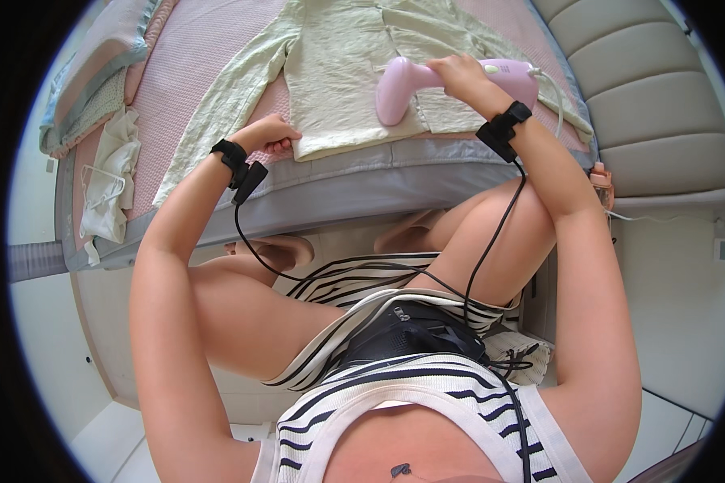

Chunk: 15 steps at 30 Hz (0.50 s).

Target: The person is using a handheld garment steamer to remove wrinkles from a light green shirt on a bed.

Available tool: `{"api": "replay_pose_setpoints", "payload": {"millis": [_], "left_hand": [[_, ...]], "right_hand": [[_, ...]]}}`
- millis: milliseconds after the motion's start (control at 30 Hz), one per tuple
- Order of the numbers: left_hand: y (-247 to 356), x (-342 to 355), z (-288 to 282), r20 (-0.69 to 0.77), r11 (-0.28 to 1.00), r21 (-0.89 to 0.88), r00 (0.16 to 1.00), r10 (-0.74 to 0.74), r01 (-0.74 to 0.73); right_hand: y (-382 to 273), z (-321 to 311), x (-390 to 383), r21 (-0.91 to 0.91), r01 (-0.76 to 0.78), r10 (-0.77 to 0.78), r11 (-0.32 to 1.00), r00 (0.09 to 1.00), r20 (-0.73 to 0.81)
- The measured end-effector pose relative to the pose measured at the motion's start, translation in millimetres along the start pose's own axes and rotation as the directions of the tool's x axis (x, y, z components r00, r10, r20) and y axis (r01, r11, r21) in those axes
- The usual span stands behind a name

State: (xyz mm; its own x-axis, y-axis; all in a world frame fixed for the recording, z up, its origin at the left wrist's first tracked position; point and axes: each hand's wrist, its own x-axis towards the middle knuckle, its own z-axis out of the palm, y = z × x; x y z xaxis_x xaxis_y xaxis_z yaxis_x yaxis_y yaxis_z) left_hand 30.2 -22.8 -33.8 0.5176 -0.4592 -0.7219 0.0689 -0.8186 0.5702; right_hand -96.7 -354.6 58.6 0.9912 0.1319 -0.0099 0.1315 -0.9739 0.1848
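Bed (155, 113) spans far side, pink quilted cover on top, smooth grey side band (298, 193) along near edge. Stacked pillows and folded bedding (97, 84) in pink and pale blue at far left. Grey padded panel (656, 88) at far right, stitched into broad horizontal channels. Pale floor (109, 322) near bed, thin brownish strip along left. White wall (673, 310) at right, small white fixture (722, 249) on it. Light bright, even, shadows soft.
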Motion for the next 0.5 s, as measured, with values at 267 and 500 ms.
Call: {"api": "replay_pose_setpoints", "payload": {"millis": [267,500], "left_hand": [[-0.2,-2.0,-0.4,0.020,1.000,-0.026,1.000,0.003,-0.003],[3.2,-5.8,-0.3,0.012,1.000,-0.018,1.000,-0.016,0.016]], "right_hand": [[8.0,0.7,-2.3,0.010,-0.011,0.010,1.000,1.000,0.010],[8.7,0.9,0.6,-0.043,-0.010,0.010,0.999,1.000,0.000]]}}
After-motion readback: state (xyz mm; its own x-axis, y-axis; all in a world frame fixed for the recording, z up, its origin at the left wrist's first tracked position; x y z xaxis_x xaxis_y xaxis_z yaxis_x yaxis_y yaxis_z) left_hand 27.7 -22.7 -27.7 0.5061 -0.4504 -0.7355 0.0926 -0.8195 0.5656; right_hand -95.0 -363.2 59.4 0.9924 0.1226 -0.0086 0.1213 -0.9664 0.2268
